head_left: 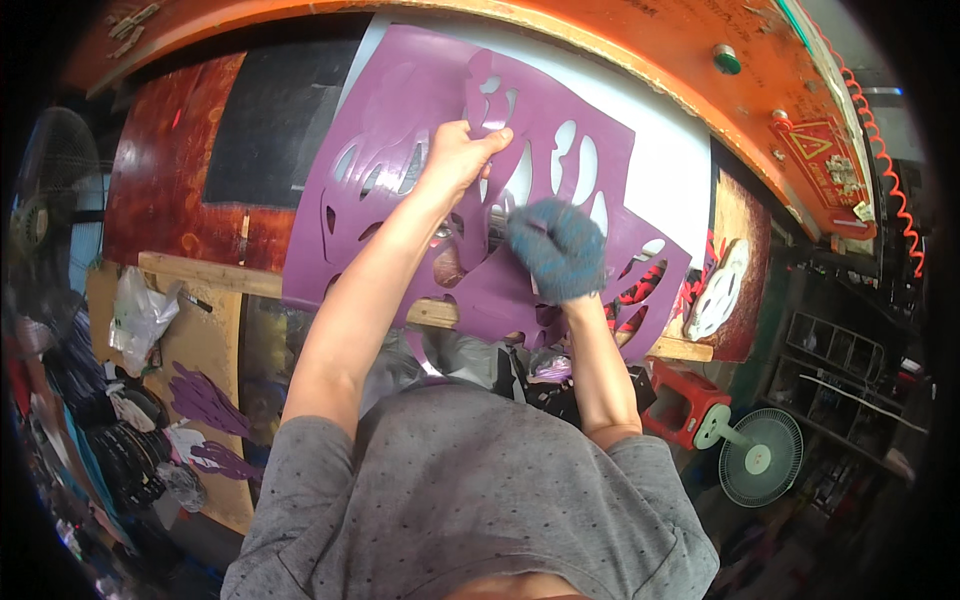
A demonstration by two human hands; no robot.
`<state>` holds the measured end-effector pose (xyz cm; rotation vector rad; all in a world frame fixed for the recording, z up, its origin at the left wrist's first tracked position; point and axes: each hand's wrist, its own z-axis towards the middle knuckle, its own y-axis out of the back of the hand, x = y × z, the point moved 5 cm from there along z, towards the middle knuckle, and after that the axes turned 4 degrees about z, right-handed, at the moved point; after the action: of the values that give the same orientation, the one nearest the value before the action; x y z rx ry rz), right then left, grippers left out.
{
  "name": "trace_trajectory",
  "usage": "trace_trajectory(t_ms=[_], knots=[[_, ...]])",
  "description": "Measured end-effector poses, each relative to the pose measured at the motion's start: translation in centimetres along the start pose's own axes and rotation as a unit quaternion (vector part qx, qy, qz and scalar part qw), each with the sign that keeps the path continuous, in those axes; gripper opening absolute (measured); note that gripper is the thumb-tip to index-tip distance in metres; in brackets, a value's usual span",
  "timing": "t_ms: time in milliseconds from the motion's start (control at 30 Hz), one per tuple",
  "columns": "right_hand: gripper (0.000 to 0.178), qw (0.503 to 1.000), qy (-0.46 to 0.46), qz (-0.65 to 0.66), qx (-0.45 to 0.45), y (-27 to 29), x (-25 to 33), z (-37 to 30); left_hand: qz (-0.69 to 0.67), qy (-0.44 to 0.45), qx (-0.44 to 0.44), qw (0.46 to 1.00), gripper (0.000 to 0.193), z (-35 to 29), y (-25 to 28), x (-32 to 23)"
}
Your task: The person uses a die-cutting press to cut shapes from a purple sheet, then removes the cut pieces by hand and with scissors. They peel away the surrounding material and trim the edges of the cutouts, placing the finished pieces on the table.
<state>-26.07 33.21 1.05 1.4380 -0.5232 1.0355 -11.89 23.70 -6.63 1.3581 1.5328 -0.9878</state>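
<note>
A large purple sheet (400,85) with many curved cut-out holes lies across the bench in front of me, its near edge bending down toward me. My left hand (463,158), bare, is closed with thumb and fingers on the sheet's upper middle, beside several narrow holes. My right hand (560,250) wears a knitted blue-grey glove. Its fingers are curled in over the sheet's right-middle part, close to a long slit. What lies inside the glove's grip is hidden. Through the holes, white, dark and wooden surfaces show.
An orange machine beam (640,50) crosses the far side, with a green button (727,60). A white cut-out shape (718,290) lies at right. A green fan (760,457) and red stool (683,405) stand lower right. Purple pieces (208,398) and a plastic bag (143,318) lie left.
</note>
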Motion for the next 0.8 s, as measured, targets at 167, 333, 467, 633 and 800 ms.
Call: trace_trajectory(t_ms=[167, 333, 467, 633, 800], knots=[[0.013, 0.949, -0.079, 0.279, -0.122, 1.6, 0.0, -1.6, -0.090, -0.001, 0.057, 0.994, 0.027, 0.5, 0.0, -0.6], [0.024, 0.901, -0.058, 0.229, 0.364, 2.8, -0.2, -3.4, -0.002, 0.044, 0.057, 0.997, 0.035, 0.7, 0.6, 0.5], [0.030, 0.961, -0.246, 0.122, -0.036, 6.1, -4.5, -0.9, -0.038, 0.025, 0.076, 0.996, 0.036, 1.6, 0.0, 1.8], [0.043, 0.879, 0.006, -0.422, -0.223, 5.1, -1.2, 1.6, 0.018, -0.006, 0.046, 0.999, 0.035, 2.2, 0.3, 2.5], [0.051, 0.962, -0.152, -0.195, 0.113, -1.1, -2.5, 2.1, 0.002, 0.005, 0.072, 0.997, 0.035, 1.4, 0.5, 1.6]])
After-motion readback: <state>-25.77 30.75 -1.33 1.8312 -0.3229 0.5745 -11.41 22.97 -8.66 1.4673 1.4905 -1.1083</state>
